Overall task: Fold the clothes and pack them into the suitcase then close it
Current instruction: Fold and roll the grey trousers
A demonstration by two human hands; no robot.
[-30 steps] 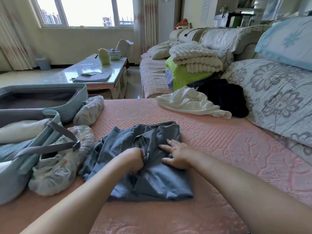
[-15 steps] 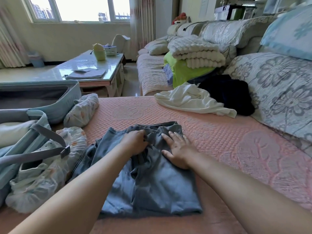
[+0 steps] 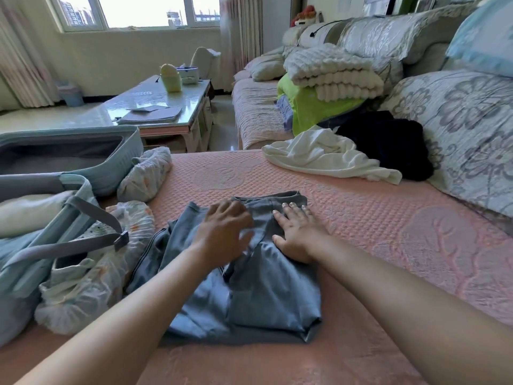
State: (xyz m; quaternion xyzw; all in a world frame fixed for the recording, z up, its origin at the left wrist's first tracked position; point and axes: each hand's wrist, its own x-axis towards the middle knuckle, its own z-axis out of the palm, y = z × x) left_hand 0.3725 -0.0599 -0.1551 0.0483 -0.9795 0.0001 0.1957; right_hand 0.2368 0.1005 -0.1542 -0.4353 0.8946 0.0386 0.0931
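One suitcase, one garment, two hands.
Pink cushion [image 3: 361,218] carries one open blue suitcase [image 3: 130,162] at left and one folded grey-blue garment [image 3: 272,295] at centre; right hand [image 3: 298,234] flat on it, fingers spread; left hand [image 3: 224,232] curled on top, blurred: pinching or not, can't tell.

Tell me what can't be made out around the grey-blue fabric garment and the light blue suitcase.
Head view only.
Motion blur hides whether the left hand grips the grey-blue fabric garment.
The left edge cuts off the light blue suitcase; its wall hides the contents.
The crumpled white cloth partly covers the black garment.
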